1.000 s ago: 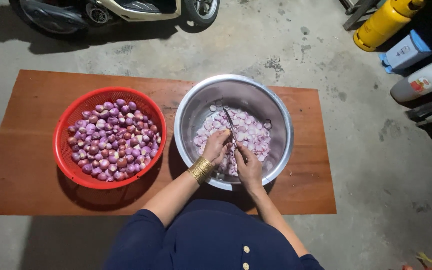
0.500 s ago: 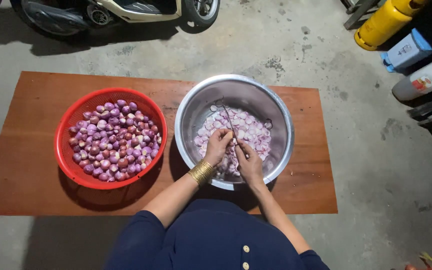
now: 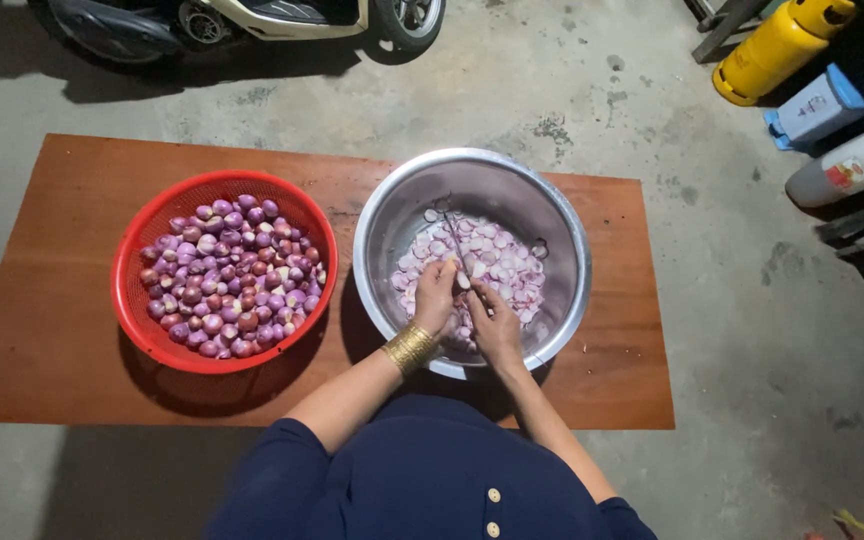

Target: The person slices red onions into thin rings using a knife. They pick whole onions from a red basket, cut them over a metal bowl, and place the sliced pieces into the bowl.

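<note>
The left hand (image 3: 436,296) pinches a small shallot (image 3: 449,266) over the steel bowl (image 3: 382,215), so slices drop onto the pile inside. The right hand (image 3: 495,325) is closed around a knife (image 3: 458,254); whole shallots wait in the red basket (image 3: 137,320) just beside the bowl, within reach

On my feed, far right on the floor: blue box (image 3: 820,108) bearing a white label. Just below it, a white jug (image 3: 850,166) with a red-and-white label.

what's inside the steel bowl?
The steel bowl holds pale sliced shallot pieces. The left hand holds a shallot and the right hand a knife above them. Whatever lies beneath the hands is covered.
</note>
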